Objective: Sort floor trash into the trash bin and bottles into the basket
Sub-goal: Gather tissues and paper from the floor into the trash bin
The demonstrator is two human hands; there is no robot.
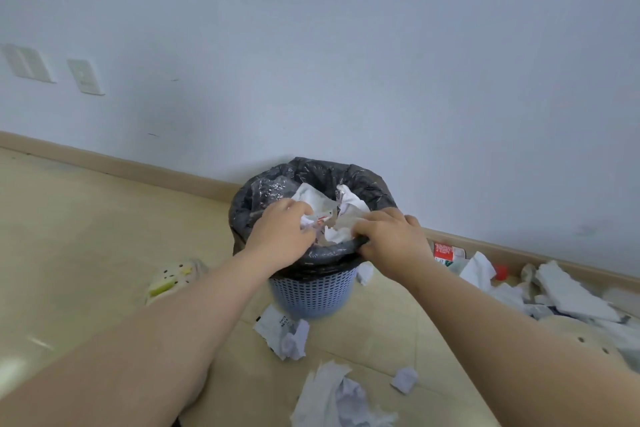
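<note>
Left hand (pixel 280 236) curls round crumpled paper (pixel 310 199) inside the trash bin (pixel 311 295), which is lined with a black bag and stands by the wall. Right hand (pixel 391 241) grips the bin's rim. Bottle (pixel 445 251) lies on the floor to the right, red label too blurred to read. Printed scrap (pixel 277 322) lies in front, text unreadable.

Pale wall (pixel 346 45) with two plates (pixel 85 76), cream floor (pixel 86 218).

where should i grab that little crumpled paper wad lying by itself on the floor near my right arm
Pinch the wad across its middle, coming straight down from above. It is a compact lump lying alone on bare floor, so fingers fit on either side. The right hand is likely nearer, but it now grips the bin rim; the left hand holds paper in the bin.
</note>
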